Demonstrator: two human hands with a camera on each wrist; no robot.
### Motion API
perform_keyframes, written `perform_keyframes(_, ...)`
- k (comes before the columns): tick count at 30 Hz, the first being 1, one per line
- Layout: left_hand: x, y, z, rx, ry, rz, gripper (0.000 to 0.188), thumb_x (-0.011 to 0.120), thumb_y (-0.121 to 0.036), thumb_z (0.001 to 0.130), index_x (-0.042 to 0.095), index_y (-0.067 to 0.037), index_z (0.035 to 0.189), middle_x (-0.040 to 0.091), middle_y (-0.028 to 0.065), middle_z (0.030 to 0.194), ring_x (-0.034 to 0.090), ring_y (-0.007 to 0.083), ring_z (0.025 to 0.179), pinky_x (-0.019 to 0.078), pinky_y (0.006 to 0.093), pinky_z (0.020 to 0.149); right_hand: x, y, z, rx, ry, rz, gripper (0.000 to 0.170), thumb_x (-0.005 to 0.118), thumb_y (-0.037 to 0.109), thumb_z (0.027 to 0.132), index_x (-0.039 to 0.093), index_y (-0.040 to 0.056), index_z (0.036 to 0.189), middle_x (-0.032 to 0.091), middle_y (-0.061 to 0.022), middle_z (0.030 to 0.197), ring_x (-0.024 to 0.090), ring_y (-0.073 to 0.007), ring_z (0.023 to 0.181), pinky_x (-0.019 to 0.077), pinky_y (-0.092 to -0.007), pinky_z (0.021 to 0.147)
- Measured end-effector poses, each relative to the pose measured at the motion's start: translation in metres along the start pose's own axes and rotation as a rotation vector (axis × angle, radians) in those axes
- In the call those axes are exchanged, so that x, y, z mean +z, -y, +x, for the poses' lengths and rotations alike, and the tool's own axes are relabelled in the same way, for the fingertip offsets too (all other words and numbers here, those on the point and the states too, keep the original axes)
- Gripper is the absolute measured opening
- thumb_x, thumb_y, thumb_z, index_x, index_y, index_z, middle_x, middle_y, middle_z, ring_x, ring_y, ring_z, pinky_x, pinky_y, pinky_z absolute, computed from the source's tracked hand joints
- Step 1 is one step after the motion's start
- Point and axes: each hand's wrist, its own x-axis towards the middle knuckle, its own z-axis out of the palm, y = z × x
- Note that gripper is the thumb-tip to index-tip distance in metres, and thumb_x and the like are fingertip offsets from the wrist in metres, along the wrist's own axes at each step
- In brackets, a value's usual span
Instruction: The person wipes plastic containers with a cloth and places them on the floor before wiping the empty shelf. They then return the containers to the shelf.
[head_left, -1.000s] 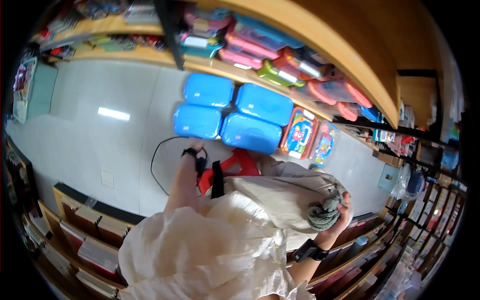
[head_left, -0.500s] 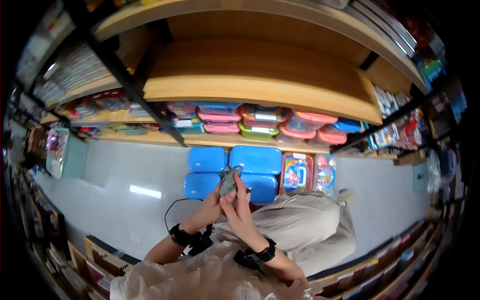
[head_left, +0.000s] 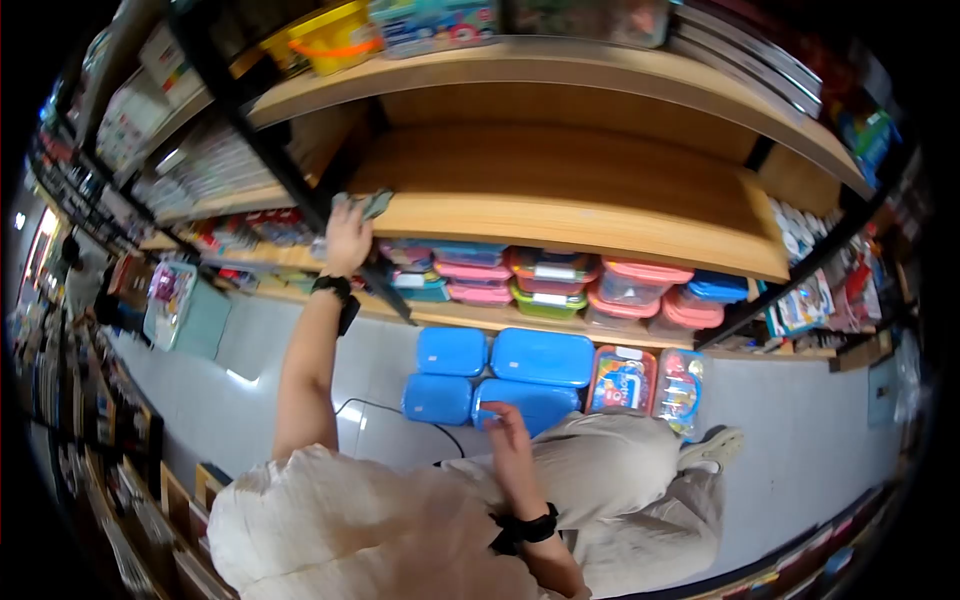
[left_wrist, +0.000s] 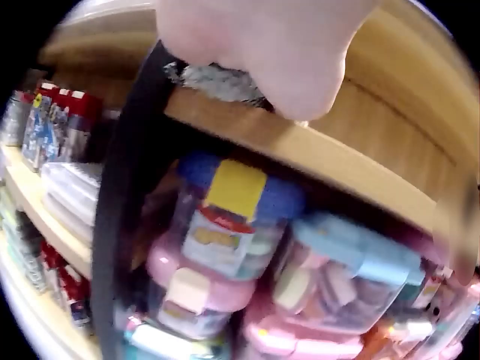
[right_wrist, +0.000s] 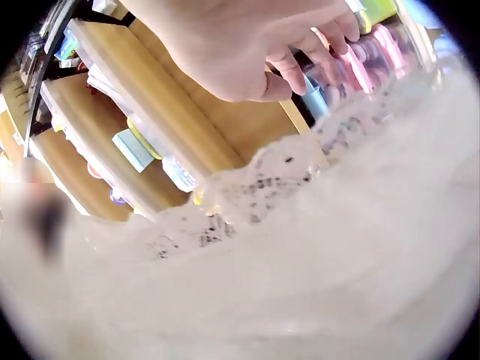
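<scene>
My left hand (head_left: 348,240) reaches out to the left front corner of a bare wooden shelf (head_left: 570,205), beside the black upright post (head_left: 260,150). It holds a grey-green cloth (head_left: 378,204) against the shelf's front edge. In the left wrist view the fuzzy cloth (left_wrist: 221,82) shows under the heel of the hand, between the board and the palm; the fingertips are hidden there. Over my lap hovers my right hand (head_left: 512,450), fingers loosely bent and nothing in them. The right wrist view shows that hand (right_wrist: 247,45) above the pale shirt (right_wrist: 300,247).
Below the board, a lower shelf holds stacked lidded tubs (head_left: 550,283). Several blue-lidded boxes (head_left: 540,358) and two toy boxes (head_left: 622,380) stand on the floor before my knees. A black cable (head_left: 400,408) loops nearby. Farther left is a green bin (head_left: 190,320).
The cloth passed from my right hand, through both hands, to my left, which has stretched up and left to the shelf corner. My right hand let go and dropped back. The head view tilted up.
</scene>
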Motion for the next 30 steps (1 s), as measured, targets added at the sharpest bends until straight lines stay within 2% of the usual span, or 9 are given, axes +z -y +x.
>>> perform_keyframes(2, 0.006, -0.004, -0.005, -0.042, 0.047, 0.001, 0.035, 0.048, -0.025, 0.085, 0.055, -0.003, 0.112, 0.047, 0.026, 0.118, 0.041, 0.0425, 0.112, 0.0305, 0.0456, 0.097, 0.006, -0.018, 0.003, -0.114, 0.004, -0.05, 0.02, 0.048, 0.007, 0.086, 0.053, 0.0055, 0.105, 0.052, -0.0017, 0.103, 0.046, -0.012, 0.091, 0.0348, -0.0244, 0.085)
perform_keyframes(7, -0.007, -0.076, -0.007, -0.087, 0.136, -0.012, 0.039, 0.039, -0.03, 0.09, 0.052, -0.007, 0.118, 0.044, 0.0272, 0.122, 0.037, 0.0423, 0.117, 0.0258, 0.0468, 0.101, 0.014, -0.014, 0.002, -0.102, 0.107, -0.086, 0.02, 0.051, 0.009, 0.086, 0.052, 0.0037, 0.105, 0.053, -0.0072, 0.102, 0.049, -0.0177, 0.095, 0.0367, -0.0275, 0.085)
perform_keyframes(10, 0.014, -0.166, 0.006, 0.037, 0.046, 0.089, 0.035, 0.045, -0.023, 0.087, 0.05, -0.009, 0.118, 0.052, 0.0221, 0.11, 0.046, 0.0373, 0.108, 0.0347, 0.0441, 0.095, 0.011, -0.025, 0.0, -0.133, 0.113, -0.109, 0.022, 0.052, 0.012, 0.085, 0.051, 0.0028, 0.105, 0.054, -0.0112, 0.103, 0.051, -0.0222, 0.095, 0.0392, -0.0292, 0.081)
perform_keyframes(13, 0.043, -0.255, 0.029, 0.161, -0.026, -0.128, 0.03, 0.048, -0.02, 0.084, 0.053, -0.007, 0.111, 0.055, 0.0195, 0.099, 0.051, 0.0343, 0.097, 0.0409, 0.0434, 0.085, 0.005, -0.006, -0.009, -0.121, 0.052, -0.136, 0.025, 0.052, 0.011, 0.084, 0.049, 0.0031, 0.108, 0.053, -0.0108, 0.105, 0.051, -0.0217, 0.094, 0.0404, -0.0278, 0.077)
perform_keyframes(18, 0.077, -0.412, 0.06, 0.273, 0.053, -0.289, 0.03, 0.05, -0.021, 0.082, 0.057, -0.004, 0.106, 0.056, 0.0158, 0.095, 0.052, 0.0322, 0.094, 0.0397, 0.0423, 0.085, -0.013, -0.004, -0.013, -0.296, -0.129, -0.171, 0.03, 0.052, 0.01, 0.084, 0.045, 0.0029, 0.112, 0.052, -0.0103, 0.107, 0.05, -0.0206, 0.093, 0.0405, -0.0274, 0.076)
perform_keyframes(21, 0.082, -0.481, 0.061, 0.322, 0.017, -0.405, 0.033, 0.047, -0.023, 0.083, 0.058, -0.004, 0.108, 0.056, 0.0183, 0.104, 0.049, 0.034, 0.104, 0.0352, 0.0437, 0.092, -0.022, 0.006, -0.018, -0.105, -0.138, -0.104, 0.029, 0.052, 0.009, 0.083, 0.045, 0.0026, 0.111, 0.051, -0.0105, 0.107, 0.048, -0.021, 0.096, 0.0378, -0.0304, 0.083)
perform_keyframes(22, 0.077, -0.491, 0.062, 0.301, 0.149, -0.481, 0.033, 0.046, -0.023, 0.084, 0.058, -0.005, 0.109, 0.054, 0.0183, 0.111, 0.045, 0.0339, 0.111, 0.0333, 0.0423, 0.095, -0.022, 0.001, -0.017, -0.134, -0.142, -0.058, 0.029, 0.053, 0.008, 0.083, 0.046, 0.0024, 0.111, 0.05, -0.0109, 0.108, 0.048, -0.0215, 0.097, 0.0365, -0.0313, 0.086)
perform_keyframes(25, 0.071, -0.472, 0.063, 0.405, 0.195, -0.508, 0.032, 0.046, -0.024, 0.084, 0.059, -0.007, 0.108, 0.054, 0.0162, 0.112, 0.045, 0.0329, 0.112, 0.0339, 0.042, 0.095, -0.023, -0.006, -0.013, -0.162, -0.157, -0.047, 0.029, 0.053, 0.007, 0.083, 0.046, 0.0025, 0.11, 0.049, -0.0114, 0.11, 0.047, -0.0225, 0.099, 0.0356, -0.032, 0.087)
perform_keyframes(30, 0.044, -0.328, 0.059, 0.2, 0.324, -0.356, 0.032, 0.052, -0.028, 0.081, 0.061, -0.011, 0.106, 0.055, 0.0153, 0.114, 0.045, 0.0312, 0.113, 0.0342, 0.0391, 0.096, -0.004, -0.002, -0.007, -0.109, 0.007, -0.133, 0.033, 0.053, 0.006, 0.082, 0.043, 0.0036, 0.113, 0.049, -0.0112, 0.11, 0.047, -0.0245, 0.103, 0.0349, -0.0335, 0.089)
